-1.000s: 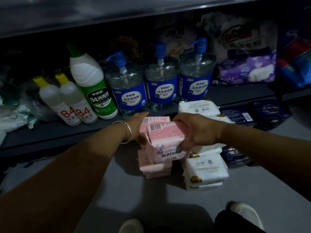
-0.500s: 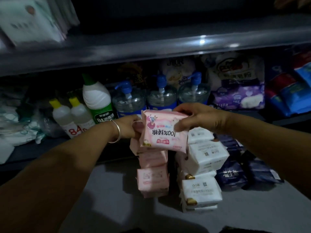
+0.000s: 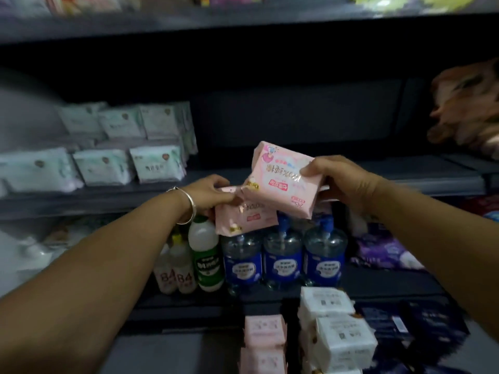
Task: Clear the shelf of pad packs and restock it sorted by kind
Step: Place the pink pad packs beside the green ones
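Note:
My right hand (image 3: 343,182) grips a pink pad pack (image 3: 280,182) by its right end, held tilted in front of the middle shelf (image 3: 378,168). My left hand (image 3: 210,194), with a silver bangle on the wrist, holds a second pink pad pack (image 3: 245,217) just below and left of the first. Pale green pad packs (image 3: 108,147) stand in rows on the shelf's left part. On the floor below, more pink packs (image 3: 264,344) are stacked beside a pile of white packs (image 3: 337,330) and dark blue packs (image 3: 421,327).
The bottom shelf holds three blue pump bottles (image 3: 283,260), a green-labelled bottle (image 3: 206,255) and two small white bottles (image 3: 175,271). A purple bag (image 3: 383,252) lies to their right. A brownish bundle (image 3: 467,109) sits at the middle shelf's right end.
Both hands have lifted the pink packs from the floor stack up to the height of the middle shelf. My view has tilted upward, bringing that shelf and its green packs into sight.

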